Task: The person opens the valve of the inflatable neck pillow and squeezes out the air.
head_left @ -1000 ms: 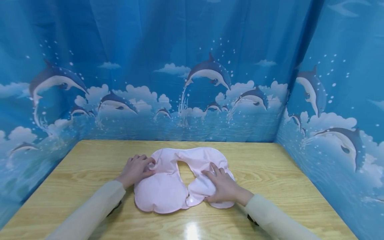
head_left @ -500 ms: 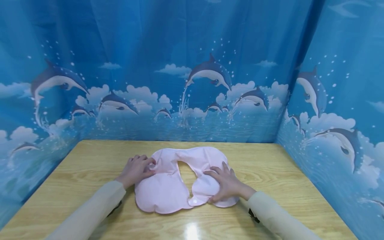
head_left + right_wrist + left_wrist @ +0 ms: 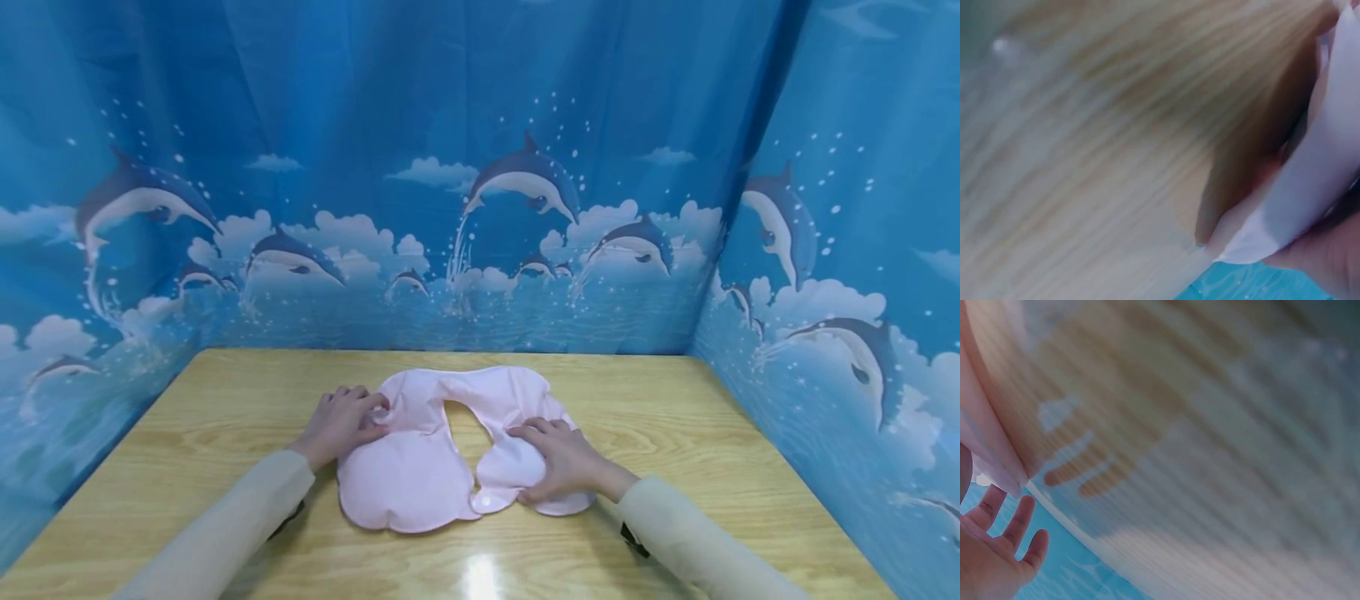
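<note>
Lying on the yellow wood-grain table (image 3: 675,417) as a broad, pale-pink, puffy-lobed cloth piece (image 3: 405,483), and stretching its long axis crosswise, from one hand to the other. From the bare left hand (image 3: 343,425), lying off to the right; from the bare right hand (image 3: 566,460), lying to the left and partly underneath. Touching the cloth with both hands, so leaving neither plainly nearer, though reaching farther inward with the right and meeting only the outer edge with the left. Around the middle, leaving a tapering gap (rather like a bib's neck opening, at a guess), and carrying a small, round, whitish snap (image 3: 486,501) on a tab at its near end.

On the left, bending the fingers over the side edge and pinching a little cloth against the thumb; in the left wrist view, spreading three fingers loosely beside the fold. On the right, arching the fingers across the lobe, setting the thumb by the near edge, and apparently holding the bunched cloth in a fairly wide grip, but hiding how firmly. In the right wrist view, standing slightly off the wood along one cloth edge.

Slanting both forearms inward and forward in pale beige sleeves (image 3: 225,517), facing a blue dolphin-printed fabric curtain (image 3: 450,75).
</note>
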A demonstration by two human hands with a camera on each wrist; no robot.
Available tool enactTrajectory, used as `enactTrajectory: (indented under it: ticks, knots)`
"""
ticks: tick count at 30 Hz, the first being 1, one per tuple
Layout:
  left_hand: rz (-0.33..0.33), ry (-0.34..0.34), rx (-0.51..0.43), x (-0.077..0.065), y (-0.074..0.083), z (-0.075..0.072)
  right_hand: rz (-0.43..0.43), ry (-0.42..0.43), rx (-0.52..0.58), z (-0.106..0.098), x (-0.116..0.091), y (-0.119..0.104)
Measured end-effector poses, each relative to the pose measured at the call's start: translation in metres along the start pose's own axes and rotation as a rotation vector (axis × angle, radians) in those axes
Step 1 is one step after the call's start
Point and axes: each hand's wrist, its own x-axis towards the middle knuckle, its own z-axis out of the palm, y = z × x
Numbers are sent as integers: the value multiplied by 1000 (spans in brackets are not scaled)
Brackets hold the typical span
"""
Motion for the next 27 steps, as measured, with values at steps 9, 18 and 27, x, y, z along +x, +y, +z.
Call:
enactTrajectory:
  ticks: [9,18,27]
  knots:
    - [3,3,4,1,0,0,-22,57,-30,6,2,-11]
    - [19,25,-18,0,1,1,12,37,-60,9,-1,-22]
    - [14,25,-10,0,-1,4,31,10,-42,11,-5,-38]
